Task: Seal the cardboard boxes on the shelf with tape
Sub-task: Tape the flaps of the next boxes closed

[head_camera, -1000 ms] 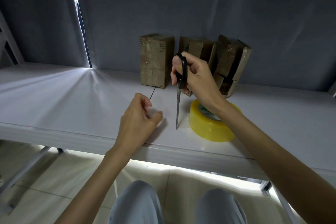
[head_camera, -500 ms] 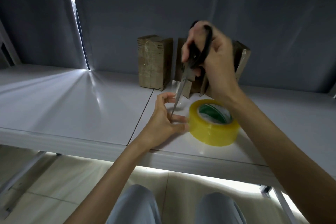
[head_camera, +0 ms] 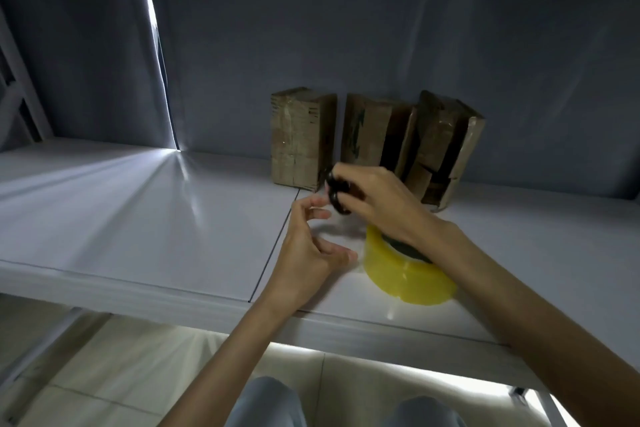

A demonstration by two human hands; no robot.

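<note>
A white shelf carries everything here. At its back, toward twelve o'clock, stand three cardboard boxes against a grey backdrop. The left box stands upright and its faces look closed. The middle box stands just beside it, at its three o'clock, and an open flap shows on its right side. The right box leans against the middle one, its flaps hanging open; the inside is dark, and what it holds cannot be told.

Nearer the front edge, at about five o'clock from the boxes, a roll of yellow tape lies flat on the shelf, its dark core facing up.

The right hand hovers over the roll's far side, its grip curled round the black handles of a pair of scissors; the blades are hidden or blurred. The left hand sits at nine o'clock from the roll, fingers curled, thumb and fingertips close together near the roll's edge. Whether its grip pinches a strip of clear tape cannot be told.

Below the shelf, at six o'clock, the person's knees in pale trousers show over a tiled floor.
</note>
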